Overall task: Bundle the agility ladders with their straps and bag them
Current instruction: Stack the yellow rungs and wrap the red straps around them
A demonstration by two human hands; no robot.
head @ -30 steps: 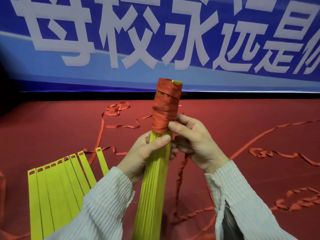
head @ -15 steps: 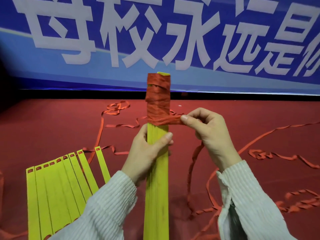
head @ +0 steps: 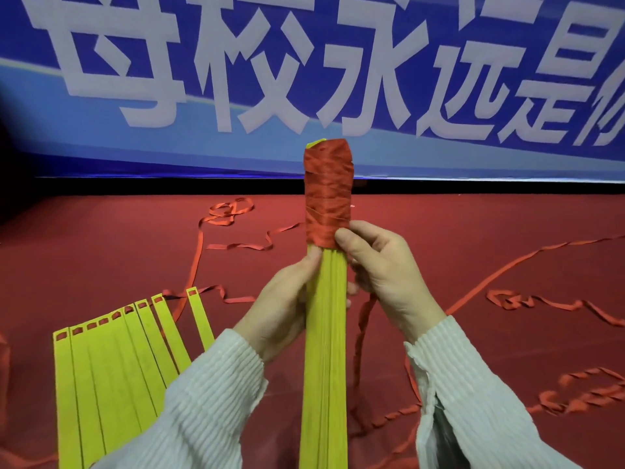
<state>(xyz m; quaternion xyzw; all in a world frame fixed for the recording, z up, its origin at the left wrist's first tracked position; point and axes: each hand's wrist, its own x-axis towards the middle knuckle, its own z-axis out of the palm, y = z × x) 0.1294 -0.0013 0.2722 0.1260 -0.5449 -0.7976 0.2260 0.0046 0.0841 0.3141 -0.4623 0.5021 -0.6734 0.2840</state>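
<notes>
A stack of yellow ladder rungs (head: 324,350) stands upright at the centre of the view, its edges facing the camera, its lower end running out of the bottom of the frame. Its top section is wound tightly in red strap (head: 327,194), with a sliver of yellow showing above the wrap.

The left hand (head: 282,299) grips the stack from the left just under the wrap, thumb on the near edge and fingers curled round behind. The right hand (head: 382,265) holds the right side at the wrap's lower edge, thumb pressed against the red winding; it seems also to be holding the strap tail, though the fingers hide the contact. A loose length of strap (head: 363,336) hangs twisted below that hand down to the red floor (head: 473,225).

On the floor to the left, a second set of yellow rungs (head: 111,377) lies fanned out flat, red strap threaded through the slots at their far ends. More loose strap (head: 541,302) trails in loops across the floor on both sides. Both wrists wear white ribbed sleeves (head: 203,401). Behind the floor hangs a blue banner (head: 203,79) with large white characters.
</notes>
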